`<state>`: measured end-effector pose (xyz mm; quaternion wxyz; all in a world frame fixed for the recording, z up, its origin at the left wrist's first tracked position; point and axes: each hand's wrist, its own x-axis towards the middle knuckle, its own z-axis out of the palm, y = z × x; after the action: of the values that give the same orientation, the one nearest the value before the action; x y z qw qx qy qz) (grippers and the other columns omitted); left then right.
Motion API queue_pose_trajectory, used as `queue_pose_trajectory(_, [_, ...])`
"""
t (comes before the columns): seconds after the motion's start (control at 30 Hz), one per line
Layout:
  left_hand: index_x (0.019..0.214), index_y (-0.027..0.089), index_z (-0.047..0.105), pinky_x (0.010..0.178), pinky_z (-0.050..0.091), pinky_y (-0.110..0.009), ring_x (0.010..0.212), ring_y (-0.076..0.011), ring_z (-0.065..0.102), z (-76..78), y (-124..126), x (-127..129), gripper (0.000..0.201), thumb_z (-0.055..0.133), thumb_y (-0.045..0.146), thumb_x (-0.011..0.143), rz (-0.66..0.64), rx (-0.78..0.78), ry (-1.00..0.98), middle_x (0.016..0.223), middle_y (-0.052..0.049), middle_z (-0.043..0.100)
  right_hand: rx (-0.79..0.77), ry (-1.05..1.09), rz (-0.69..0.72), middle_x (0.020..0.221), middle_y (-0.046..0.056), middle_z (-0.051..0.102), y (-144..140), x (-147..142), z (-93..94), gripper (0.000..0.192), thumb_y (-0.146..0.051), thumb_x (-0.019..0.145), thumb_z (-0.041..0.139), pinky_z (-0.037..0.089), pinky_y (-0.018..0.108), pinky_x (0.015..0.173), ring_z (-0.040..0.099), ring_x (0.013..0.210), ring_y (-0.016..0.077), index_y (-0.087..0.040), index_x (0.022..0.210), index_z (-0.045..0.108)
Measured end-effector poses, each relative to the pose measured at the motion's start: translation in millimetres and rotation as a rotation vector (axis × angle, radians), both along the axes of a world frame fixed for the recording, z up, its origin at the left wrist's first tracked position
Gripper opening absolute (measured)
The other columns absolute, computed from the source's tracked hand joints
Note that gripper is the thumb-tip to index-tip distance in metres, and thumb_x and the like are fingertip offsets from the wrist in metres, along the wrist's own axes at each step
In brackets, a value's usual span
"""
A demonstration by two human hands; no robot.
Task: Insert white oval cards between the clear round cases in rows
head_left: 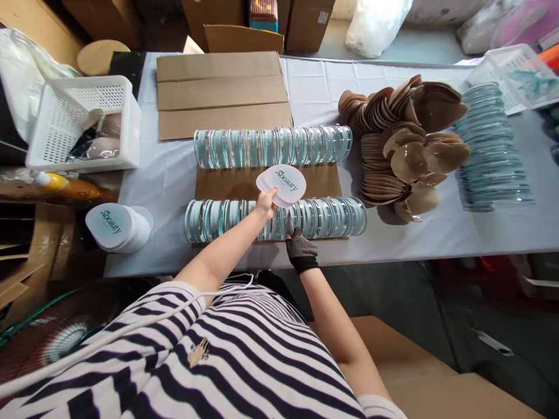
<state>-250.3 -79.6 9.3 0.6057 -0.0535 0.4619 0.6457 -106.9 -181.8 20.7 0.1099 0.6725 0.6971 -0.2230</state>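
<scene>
My left hand (267, 203) grips a small stack of white rounded cards (285, 183) printed with "beauty" lettering, held above the front row of packages. My right hand (301, 247), in a black mesh fingerless glove, is at the near side of that front row (218, 220) of clear plastic packages with pale teal inserts. Its fingertips are pinched together among the packages, and what they hold is too small to make out. Behind the cards lies a second, similar row (271, 146). Both rows rest on a brown cardboard sheet (227, 181).
Folded cardboard (222, 96) lies at the back of the table. To the right are stacked brown moulded cups (393, 157) and more clear teal packages (495, 145). On the left stand a white basket (46, 137) with bagged items and a card stack (117, 227).
</scene>
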Motion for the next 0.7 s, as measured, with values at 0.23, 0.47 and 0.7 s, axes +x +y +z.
queue_pose_trajectory(0.23, [0.106,0.013,0.069,0.1,0.054,-0.038,0.102,-0.021,0.071,-4.8,-1,-3,0.023,0.068,0.009,0.084,-0.037,0.025,0.016,0.1,-0.008,0.077,0.094,0.062,-0.003,0.096,0.011,0.071,6,8,-5.0,0.027,-0.029,0.1,0.038,0.034,0.026,0.063,0.066,0.079,0.0183,-0.016,0.112,0.058])
queue_pose_trajectory(0.47, [0.103,0.013,0.069,0.1,0.053,-0.038,0.104,-0.0216,0.07,-6.0,-2,-1,0.025,0.074,0.012,0.079,-0.056,0.039,0.033,0.099,-0.008,0.076,0.058,0.355,-0.17,0.079,0.006,0.067,14,4,-31.1,0.025,-0.03,0.096,0.042,0.033,0.024,0.058,0.057,0.064,0.0142,-0.016,0.103,0.061])
queue_pose_trajectory(0.7, [0.098,0.013,0.069,0.098,0.052,-0.037,0.098,-0.02,0.071,-11.8,-5,6,0.019,0.073,0.015,0.08,-0.019,0.076,0.131,0.093,-0.006,0.076,-0.682,1.185,-0.5,0.052,-0.007,0.053,29,11,-22.6,0.037,-0.051,0.085,0.053,0.029,0.019,0.039,0.038,0.037,0.0099,-0.021,0.107,0.048])
